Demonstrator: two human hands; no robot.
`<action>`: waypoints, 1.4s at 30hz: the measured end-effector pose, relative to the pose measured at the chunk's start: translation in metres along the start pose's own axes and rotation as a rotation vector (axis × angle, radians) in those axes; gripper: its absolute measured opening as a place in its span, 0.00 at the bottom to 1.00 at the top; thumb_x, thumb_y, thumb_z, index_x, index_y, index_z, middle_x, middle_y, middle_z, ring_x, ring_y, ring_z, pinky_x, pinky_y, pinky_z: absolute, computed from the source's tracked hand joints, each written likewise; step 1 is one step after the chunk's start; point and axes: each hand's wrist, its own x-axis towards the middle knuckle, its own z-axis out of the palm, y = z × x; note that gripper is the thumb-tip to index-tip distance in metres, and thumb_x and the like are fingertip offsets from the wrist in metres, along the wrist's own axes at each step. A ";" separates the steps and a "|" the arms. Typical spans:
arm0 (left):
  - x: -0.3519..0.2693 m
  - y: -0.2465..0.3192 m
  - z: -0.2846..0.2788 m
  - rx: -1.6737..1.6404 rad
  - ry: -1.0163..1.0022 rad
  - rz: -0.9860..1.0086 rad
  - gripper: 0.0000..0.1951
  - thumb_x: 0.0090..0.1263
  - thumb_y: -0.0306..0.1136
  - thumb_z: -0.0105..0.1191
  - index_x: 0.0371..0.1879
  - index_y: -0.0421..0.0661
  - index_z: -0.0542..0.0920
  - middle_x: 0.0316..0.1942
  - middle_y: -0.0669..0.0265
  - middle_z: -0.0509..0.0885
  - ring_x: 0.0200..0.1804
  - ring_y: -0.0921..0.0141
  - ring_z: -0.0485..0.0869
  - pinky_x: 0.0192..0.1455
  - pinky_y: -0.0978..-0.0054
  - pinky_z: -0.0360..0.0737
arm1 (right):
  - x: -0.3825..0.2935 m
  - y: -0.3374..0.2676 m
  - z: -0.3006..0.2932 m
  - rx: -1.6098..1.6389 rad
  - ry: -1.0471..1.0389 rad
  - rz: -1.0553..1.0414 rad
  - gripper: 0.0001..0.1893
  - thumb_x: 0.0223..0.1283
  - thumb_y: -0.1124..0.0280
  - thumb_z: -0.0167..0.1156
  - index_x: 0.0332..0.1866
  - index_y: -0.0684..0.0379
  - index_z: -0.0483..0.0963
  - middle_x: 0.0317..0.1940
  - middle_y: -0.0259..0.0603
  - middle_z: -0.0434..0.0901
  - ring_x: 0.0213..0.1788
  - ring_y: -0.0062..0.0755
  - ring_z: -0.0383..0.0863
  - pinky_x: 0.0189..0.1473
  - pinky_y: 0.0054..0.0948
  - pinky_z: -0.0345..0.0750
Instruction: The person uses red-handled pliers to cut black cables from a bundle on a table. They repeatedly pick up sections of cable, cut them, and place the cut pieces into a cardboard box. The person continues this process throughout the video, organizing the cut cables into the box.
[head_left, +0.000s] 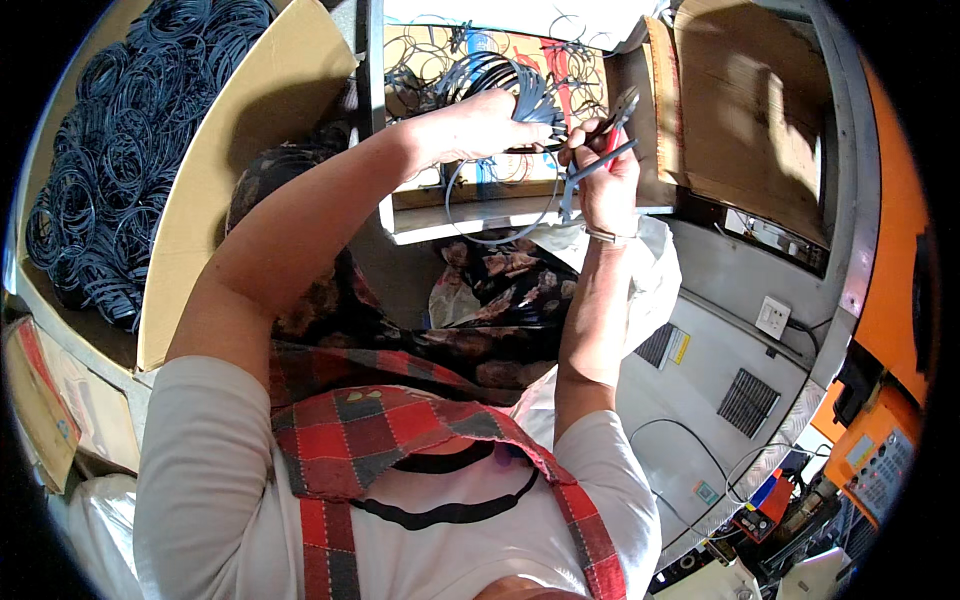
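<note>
My left hand grips a thick bundle of dark, thin plastic rings over a shallow tray-like box. Close to it on the right, my right hand holds a pair of cutting pliers with red handles, jaws pointing up and away. The same hand also has a grey-black branched plastic stick, possibly a moulding runner. One large thin ring hangs below the two hands, over the box's near edge; where it is attached is hard to tell. The fingertips partly hide one another.
More loose rings lie on printed cardboard in the box. To the left stands a cardboard carton heaped with coiled rings. A cardboard flap, a wall socket and an orange control panel are to the right.
</note>
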 end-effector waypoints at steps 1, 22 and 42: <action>0.002 -0.002 -0.001 0.014 -0.014 -0.027 0.14 0.67 0.41 0.55 0.36 0.40 0.82 0.24 0.71 0.78 0.25 0.78 0.71 0.30 0.78 0.70 | 0.000 0.004 -0.002 -0.050 0.014 -0.039 0.09 0.58 0.84 0.51 0.43 0.62 0.68 0.29 0.31 0.75 0.30 0.17 0.73 0.35 0.18 0.72; -0.022 0.021 -0.020 0.041 0.293 -0.004 0.11 0.68 0.38 0.53 0.32 0.41 0.79 0.18 0.72 0.73 0.16 0.79 0.66 0.19 0.81 0.66 | -0.074 -0.019 -0.147 -0.147 0.607 -0.043 0.13 0.49 0.88 0.56 0.39 0.61 0.70 0.26 0.32 0.71 0.25 0.19 0.71 0.28 0.21 0.71; -0.028 0.019 -0.105 -0.012 0.893 0.045 0.12 0.65 0.35 0.54 0.24 0.40 0.80 0.18 0.65 0.80 0.20 0.73 0.76 0.23 0.73 0.71 | 0.076 0.239 0.106 -1.006 -0.032 0.519 0.24 0.50 0.52 0.63 0.34 0.69 0.77 0.35 0.61 0.80 0.43 0.55 0.80 0.45 0.38 0.75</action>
